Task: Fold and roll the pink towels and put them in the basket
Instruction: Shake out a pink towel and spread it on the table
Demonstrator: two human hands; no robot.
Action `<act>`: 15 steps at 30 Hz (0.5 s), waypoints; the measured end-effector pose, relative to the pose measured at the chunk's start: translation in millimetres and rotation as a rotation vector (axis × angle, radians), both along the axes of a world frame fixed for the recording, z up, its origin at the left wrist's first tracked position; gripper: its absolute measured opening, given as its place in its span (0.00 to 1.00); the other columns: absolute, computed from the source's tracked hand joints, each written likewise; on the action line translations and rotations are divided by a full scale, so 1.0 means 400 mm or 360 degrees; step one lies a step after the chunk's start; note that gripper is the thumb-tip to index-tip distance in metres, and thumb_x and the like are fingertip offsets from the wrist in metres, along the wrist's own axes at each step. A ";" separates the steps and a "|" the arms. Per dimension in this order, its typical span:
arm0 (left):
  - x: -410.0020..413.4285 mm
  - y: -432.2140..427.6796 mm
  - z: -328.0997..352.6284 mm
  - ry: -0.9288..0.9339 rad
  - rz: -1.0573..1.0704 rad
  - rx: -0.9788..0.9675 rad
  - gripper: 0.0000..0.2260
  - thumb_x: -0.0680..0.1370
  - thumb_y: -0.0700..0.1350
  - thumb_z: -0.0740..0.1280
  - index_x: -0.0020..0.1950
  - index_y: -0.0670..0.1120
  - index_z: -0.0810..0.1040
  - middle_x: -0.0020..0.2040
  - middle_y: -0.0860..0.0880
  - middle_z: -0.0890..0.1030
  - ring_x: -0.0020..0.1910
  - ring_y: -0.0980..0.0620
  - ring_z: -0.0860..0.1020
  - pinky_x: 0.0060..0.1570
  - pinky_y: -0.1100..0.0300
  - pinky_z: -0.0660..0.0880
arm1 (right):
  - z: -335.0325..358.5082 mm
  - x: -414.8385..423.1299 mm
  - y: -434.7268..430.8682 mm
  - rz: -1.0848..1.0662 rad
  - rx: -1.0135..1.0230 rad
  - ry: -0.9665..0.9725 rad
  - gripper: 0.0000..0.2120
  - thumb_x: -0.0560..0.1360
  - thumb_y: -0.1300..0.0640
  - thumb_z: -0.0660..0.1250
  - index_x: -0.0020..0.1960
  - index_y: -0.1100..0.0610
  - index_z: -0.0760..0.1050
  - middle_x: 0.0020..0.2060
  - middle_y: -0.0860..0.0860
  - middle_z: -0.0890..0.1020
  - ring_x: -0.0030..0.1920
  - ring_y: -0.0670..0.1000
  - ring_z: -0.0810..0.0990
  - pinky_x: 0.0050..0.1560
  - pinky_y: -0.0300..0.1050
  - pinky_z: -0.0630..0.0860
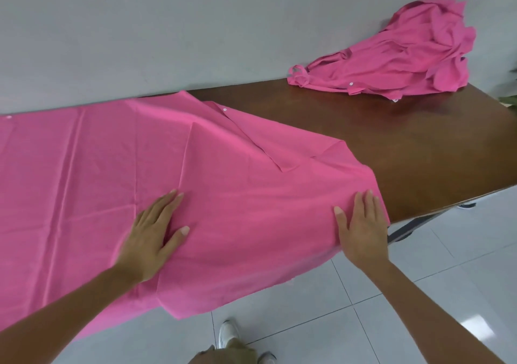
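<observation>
While left hand (152, 236) and right hand (363, 229) press flat on it, I see the pink towel (112, 162) spread across the brown table (391, 140).
Left palm is down mid-cloth, fingers straight, thumb out; right lies on the towel's right end by the table's front edge; neither grips anything. Cloth is thin, bright pink, with straight crease lines, a narrow strip (251, 140) lying diagonally on its far right part and a white snap (224, 109) at the strip's top. Near edge hangs off the table front. Crumpled pink pile (405, 56) sits at the table's far right end against the wall (167, 28), well apart.
</observation>
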State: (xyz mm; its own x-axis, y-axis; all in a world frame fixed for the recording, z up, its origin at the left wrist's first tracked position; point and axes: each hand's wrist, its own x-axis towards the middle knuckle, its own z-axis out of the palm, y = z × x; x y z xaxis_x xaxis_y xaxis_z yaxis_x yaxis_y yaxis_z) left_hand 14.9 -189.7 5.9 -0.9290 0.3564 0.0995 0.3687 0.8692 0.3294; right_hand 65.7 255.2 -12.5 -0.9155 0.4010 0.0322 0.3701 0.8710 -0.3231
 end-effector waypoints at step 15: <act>-0.004 -0.002 -0.013 0.0005 0.0062 -0.0124 0.31 0.81 0.64 0.51 0.81 0.51 0.61 0.81 0.55 0.59 0.80 0.51 0.56 0.77 0.50 0.50 | 0.074 -0.236 0.253 0.0085 0.0346 -0.0581 0.37 0.81 0.34 0.40 0.83 0.53 0.45 0.82 0.51 0.47 0.82 0.55 0.45 0.80 0.56 0.47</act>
